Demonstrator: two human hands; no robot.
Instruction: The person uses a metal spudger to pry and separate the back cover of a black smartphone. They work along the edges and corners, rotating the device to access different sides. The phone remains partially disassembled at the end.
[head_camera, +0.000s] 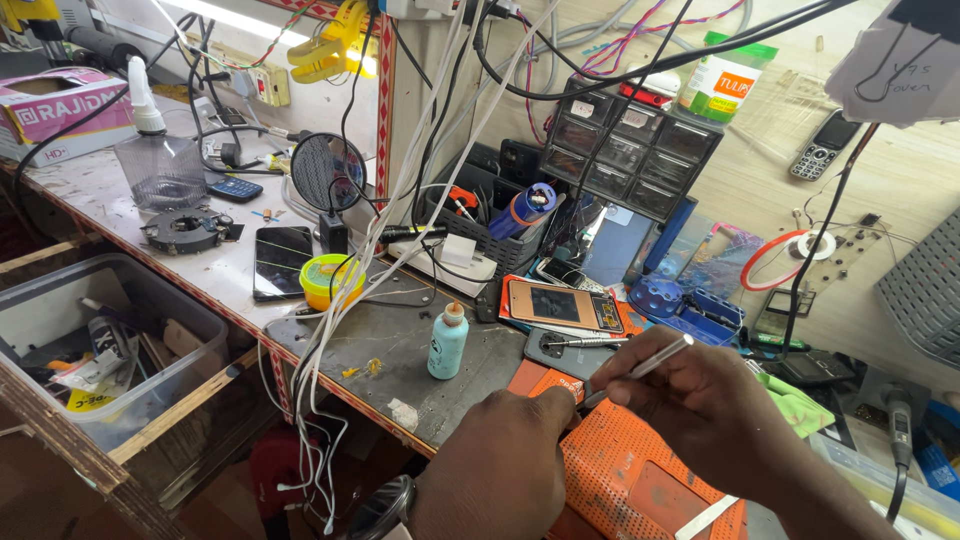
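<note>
While gripped: screwdriver (640, 366) in right-hand grip (700, 400)

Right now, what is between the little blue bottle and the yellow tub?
In the head view, only white cables cross the dark mat between the blue bottle and the yellow tub.

Your left hand (495, 470) and right hand (705, 410) are bare, without gloves or sleeves. A dark round wristwatch (382, 512) with a metal rim sits at lower centre, on your left wrist.
</note>
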